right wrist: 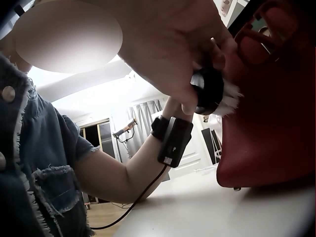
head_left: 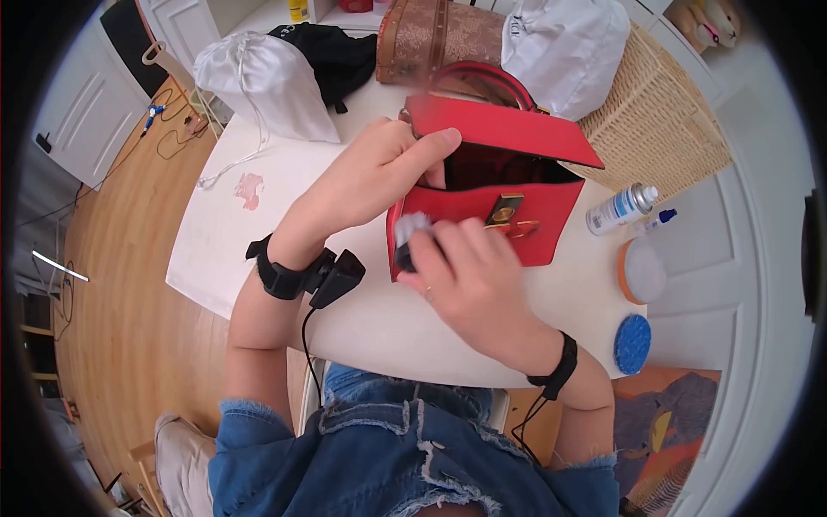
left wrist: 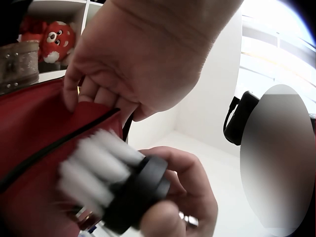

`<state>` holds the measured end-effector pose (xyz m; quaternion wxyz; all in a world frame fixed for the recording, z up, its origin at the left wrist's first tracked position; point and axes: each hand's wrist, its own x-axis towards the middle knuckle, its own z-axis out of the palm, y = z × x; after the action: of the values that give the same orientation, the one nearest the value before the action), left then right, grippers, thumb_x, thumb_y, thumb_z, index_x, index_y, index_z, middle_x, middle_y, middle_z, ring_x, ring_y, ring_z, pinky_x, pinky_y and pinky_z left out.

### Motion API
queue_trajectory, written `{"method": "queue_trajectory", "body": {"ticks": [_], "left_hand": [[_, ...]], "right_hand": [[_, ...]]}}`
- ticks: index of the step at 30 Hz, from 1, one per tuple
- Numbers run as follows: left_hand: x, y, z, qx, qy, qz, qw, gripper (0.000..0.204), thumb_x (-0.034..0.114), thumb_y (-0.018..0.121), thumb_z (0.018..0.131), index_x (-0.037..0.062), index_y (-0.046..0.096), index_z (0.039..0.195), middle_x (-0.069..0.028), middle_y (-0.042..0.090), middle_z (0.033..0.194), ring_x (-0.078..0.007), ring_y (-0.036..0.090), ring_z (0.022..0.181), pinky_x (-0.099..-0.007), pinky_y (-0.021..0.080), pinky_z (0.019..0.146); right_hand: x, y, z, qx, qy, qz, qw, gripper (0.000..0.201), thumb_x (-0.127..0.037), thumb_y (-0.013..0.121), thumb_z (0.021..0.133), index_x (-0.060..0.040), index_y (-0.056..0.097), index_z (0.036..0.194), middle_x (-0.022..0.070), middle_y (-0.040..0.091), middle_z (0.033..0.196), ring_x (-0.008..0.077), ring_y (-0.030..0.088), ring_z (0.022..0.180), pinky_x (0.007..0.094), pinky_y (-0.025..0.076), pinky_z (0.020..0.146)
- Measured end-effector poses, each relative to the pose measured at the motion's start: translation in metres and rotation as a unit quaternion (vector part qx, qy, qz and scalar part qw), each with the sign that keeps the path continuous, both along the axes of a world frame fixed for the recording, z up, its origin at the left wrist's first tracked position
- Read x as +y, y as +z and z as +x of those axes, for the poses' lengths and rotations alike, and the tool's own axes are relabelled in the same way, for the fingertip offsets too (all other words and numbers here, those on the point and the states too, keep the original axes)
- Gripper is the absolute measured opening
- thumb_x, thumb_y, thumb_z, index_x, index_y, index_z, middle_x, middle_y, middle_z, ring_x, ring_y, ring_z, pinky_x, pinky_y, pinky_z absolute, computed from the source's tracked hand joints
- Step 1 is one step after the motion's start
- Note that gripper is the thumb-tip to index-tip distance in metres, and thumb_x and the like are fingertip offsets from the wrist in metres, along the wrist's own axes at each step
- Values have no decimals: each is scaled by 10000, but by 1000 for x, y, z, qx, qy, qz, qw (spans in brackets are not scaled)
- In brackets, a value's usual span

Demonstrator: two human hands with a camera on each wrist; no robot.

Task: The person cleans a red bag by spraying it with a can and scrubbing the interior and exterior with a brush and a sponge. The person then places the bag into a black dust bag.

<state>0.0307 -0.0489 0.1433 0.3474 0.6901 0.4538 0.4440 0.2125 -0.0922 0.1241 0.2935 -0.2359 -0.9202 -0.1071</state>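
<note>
A red handbag [head_left: 543, 220] stands on the white table with its flap [head_left: 508, 125] raised and its dark inside showing. At the bag's left end my left hand [head_left: 370, 177] grips the edge of the opening, its fingers reaching inside. My right hand [head_left: 474, 284] holds a small black brush [left wrist: 143, 192] with white bristles. Those bristles [right wrist: 229, 101] are right at the bag's outer face, near its left front corner. On the front, the bag carries a gold clasp [head_left: 506, 209]. The brush is blurred in the left wrist view.
Right of the bag are a spray can [head_left: 616, 209], a blue-capped bottle [head_left: 662, 221], a round tub [head_left: 642, 270] and a blue scrubbing pad [head_left: 633, 343]. Behind stand a white drawstring bag [head_left: 258, 82], a black cloth bag [head_left: 332, 65], a brown patterned case [head_left: 465, 39] and a wicker basket [head_left: 655, 116].
</note>
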Motion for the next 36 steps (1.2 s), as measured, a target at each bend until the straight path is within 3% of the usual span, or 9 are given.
{"method": "queue_trajectory", "body": {"ticks": [2, 13, 20, 24, 27, 30, 32, 34, 36], "left_hand": [[0, -2, 0, -2, 8, 27, 1000, 563, 371, 504, 961, -84, 630, 654, -77, 408, 448, -127, 411, 451, -311, 339, 464], [-2, -1, 2, -3, 3, 25, 1000, 568, 373, 493, 966, -85, 625, 658, -84, 430, 468, -140, 426, 471, -301, 356, 484], [-9, 3, 5, 7, 12, -4, 1000, 563, 366, 497, 961, -89, 618, 652, -86, 444, 487, -129, 433, 486, -301, 363, 490], [-10, 3, 6, 2, 9, 5, 1000, 564, 367, 499, 962, -87, 614, 647, -84, 440, 484, -130, 432, 478, -300, 361, 482], [-10, 3, 6, 18, 14, -20, 1000, 566, 368, 499, 964, -87, 612, 647, -84, 437, 479, -130, 430, 468, -300, 358, 472], [-8, 0, 7, 11, 11, -2, 1000, 567, 368, 498, 965, -85, 614, 645, -83, 432, 475, -133, 429, 458, -299, 356, 465], [-9, 1, 8, 3, 11, -3, 1000, 568, 369, 498, 965, -83, 611, 640, -86, 437, 474, -137, 429, 456, -300, 357, 466], [-9, 1, 7, 9, 8, -7, 1000, 565, 367, 499, 965, -82, 612, 641, -89, 441, 474, -140, 432, 457, -301, 358, 468], [-10, 2, 7, 16, 5, -11, 1000, 563, 366, 499, 965, -81, 612, 643, -92, 446, 474, -144, 434, 457, -303, 360, 470]], "right_hand": [[7, 12, 10, 41, -19, -32, 998, 459, -252, 739, 668, -22, 573, 1028, 82, 511, 858, 251, 507, 782, 379, 391, 663], [34, 24, 93, 189, -254, -164, 934, 427, -131, 781, 729, -20, 581, 1089, 131, 588, 955, 303, 549, 833, 366, 452, 741], [23, 25, 59, 147, -47, -140, 978, 438, -77, 774, 703, -5, 563, 1081, 162, 573, 977, 349, 547, 894, 397, 461, 774], [26, 21, 71, 165, -39, -183, 968, 445, -80, 775, 709, -14, 566, 1096, 159, 576, 994, 337, 556, 902, 389, 461, 779], [36, 17, 96, 213, -177, -144, 950, 419, -101, 765, 743, -9, 571, 1102, 141, 593, 982, 289, 582, 868, 362, 464, 766], [38, 6, 117, 222, -223, -193, 929, 395, -105, 752, 761, -12, 574, 1101, 130, 599, 968, 282, 585, 845, 355, 466, 758], [28, -1, 118, 196, -198, -218, 935, 408, -107, 737, 769, -10, 562, 1125, 135, 594, 989, 293, 574, 870, 365, 468, 773], [22, -15, 121, 66, -93, -225, 968, 436, -104, 728, 763, -11, 548, 1149, 145, 581, 1021, 323, 554, 923, 386, 469, 799], [18, -14, 125, -4, -71, -276, 959, 453, -103, 719, 758, -12, 537, 1163, 156, 567, 1045, 350, 530, 973, 406, 464, 825]]}}
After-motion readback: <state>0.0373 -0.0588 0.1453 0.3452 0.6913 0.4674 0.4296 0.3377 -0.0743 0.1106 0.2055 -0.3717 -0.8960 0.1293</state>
